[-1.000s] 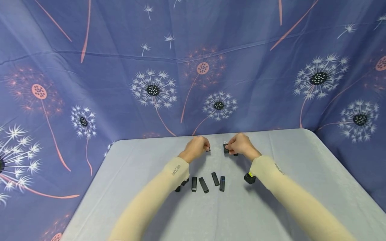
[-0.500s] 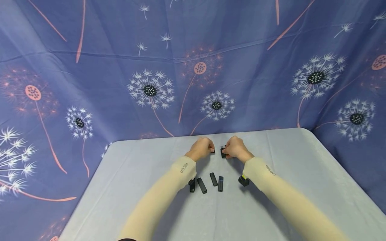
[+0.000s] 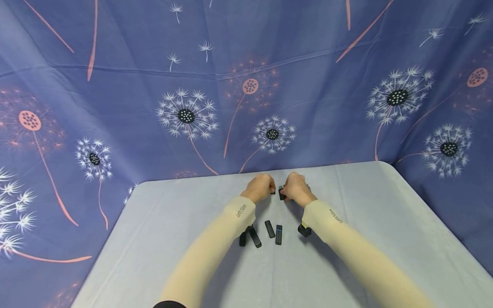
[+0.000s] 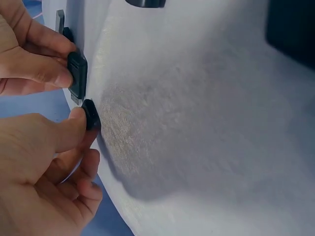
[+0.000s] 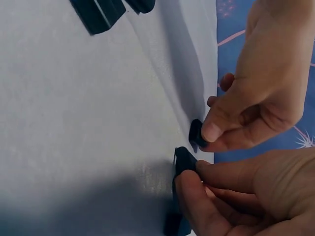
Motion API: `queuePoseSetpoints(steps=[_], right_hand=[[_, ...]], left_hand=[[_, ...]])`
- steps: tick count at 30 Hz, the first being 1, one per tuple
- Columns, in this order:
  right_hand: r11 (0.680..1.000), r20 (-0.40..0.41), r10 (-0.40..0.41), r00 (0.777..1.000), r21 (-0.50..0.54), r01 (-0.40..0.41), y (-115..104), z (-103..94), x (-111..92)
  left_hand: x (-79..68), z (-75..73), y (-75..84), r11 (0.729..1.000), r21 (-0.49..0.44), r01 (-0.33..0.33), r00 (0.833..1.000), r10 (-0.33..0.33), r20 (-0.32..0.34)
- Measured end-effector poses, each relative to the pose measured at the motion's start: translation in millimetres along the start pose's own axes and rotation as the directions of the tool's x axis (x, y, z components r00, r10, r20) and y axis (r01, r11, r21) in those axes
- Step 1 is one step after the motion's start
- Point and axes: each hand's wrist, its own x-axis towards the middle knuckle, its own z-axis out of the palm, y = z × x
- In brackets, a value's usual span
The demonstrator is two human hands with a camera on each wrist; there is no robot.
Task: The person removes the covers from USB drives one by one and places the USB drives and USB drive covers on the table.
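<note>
In the head view, my left hand (image 3: pixel 259 188) pinches a small black cap (image 4: pixel 91 114) between thumb and fingertips. Close beside it, my right hand (image 3: pixel 298 188) holds a black USB flash drive (image 3: pixel 282 194) by its sides. In the left wrist view, the metal plug (image 4: pixel 75 99) of that drive points at the cap, nearly touching it. A second drive with a bare metal plug (image 4: pixel 60 22) shows just past the right hand; whether that hand touches it I cannot tell. The right wrist view shows the cap (image 5: pixel 197 132) just off the drive's (image 5: pixel 184 161) end.
Nearer on the pale tablecloth (image 3: pixel 327 273) lie several black sticks, among them one with a blue band (image 3: pixel 279 235), a plain one (image 3: pixel 269 229) and one partly under the left sleeve (image 3: pixel 255 238). A black wrist camera (image 3: pixel 304 231) hangs under the right sleeve. A patterned curtain (image 3: pixel 227 128) stands behind.
My hands have come closer together, narrowing the gap between the cap and the flash drive. The head view has turned slightly to the right. The sticks on the cloth have not been moved.
</note>
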Motion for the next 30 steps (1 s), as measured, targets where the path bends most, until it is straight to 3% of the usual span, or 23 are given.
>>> queuePoseSetpoints(steps=[14,30], right_hand=[[1.0,-0.009,-0.009,1.0,0.019,0.009,-4.6,2.8,-5.3],[1.0,-0.024,0.002,1.0,0.015,-0.001,-2.3,3.9,-1.6]], left_hand=[[12.2,6.1,1.1,0.997,0.032,0.069,0.997,-0.068,-0.023],[16.9,9.8,-4.3,0.992,-0.055,0.11,0.993,-0.111,-0.032]])
